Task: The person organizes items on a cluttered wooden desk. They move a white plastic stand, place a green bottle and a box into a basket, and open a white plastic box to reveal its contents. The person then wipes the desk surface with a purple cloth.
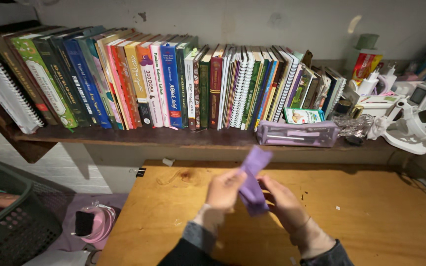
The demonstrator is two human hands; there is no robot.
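Above the bare wooden worktop (371,216), the left hand (223,189) pinches the near side of a soft, matte purple cloth strip (252,180), fingers closed on it. Right of the strip, the right hand (284,199) clamps its lower end, so it stands creased and upright; this looks like mid-fold, and squaring it calls for matched edges.

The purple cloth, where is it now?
In the head view, the purple cloth is near the centre, held between the left hand and right hand above the wooden table.

Purple cloth (252,182); lilac pencil case (297,134)
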